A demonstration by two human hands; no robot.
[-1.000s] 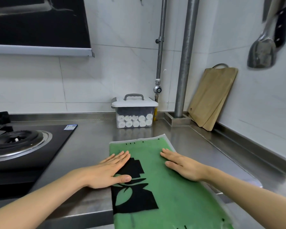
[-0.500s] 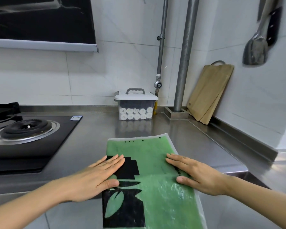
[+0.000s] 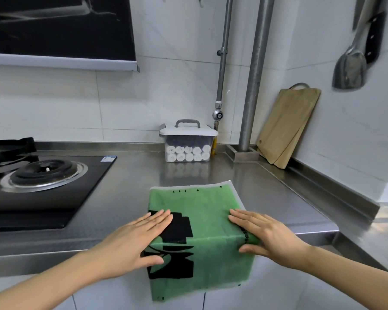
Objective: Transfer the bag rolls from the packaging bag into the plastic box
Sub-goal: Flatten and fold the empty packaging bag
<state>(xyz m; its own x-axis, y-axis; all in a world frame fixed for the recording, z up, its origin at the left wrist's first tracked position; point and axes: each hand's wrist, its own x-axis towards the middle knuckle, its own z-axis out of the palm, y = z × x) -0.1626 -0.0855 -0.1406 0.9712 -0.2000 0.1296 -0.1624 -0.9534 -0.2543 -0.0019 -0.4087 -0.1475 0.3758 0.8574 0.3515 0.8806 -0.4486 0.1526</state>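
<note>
Green packaging bag (image 3: 208,222) with black print, flattened, draped over steel table (image 3: 130,189) edge. Left hand (image 3: 134,242) and right hand (image 3: 267,236) pressing on it, fingers flat, outstretched. White bag rolls (image 3: 188,153) stacked inside lidded plastic box (image 3: 188,142) against wall; printed writing illegible.

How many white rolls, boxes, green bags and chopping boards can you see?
White rolls: 10 showing through the front
Plastic box: 1
Green bag: 1
Chopping boards: 2
Total: 14

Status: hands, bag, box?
Left hand and right hand flat, open on green bag. Bag empty-looking, draped over counter edge. Box lidded, rolls inside. Nothing in the way.
</note>
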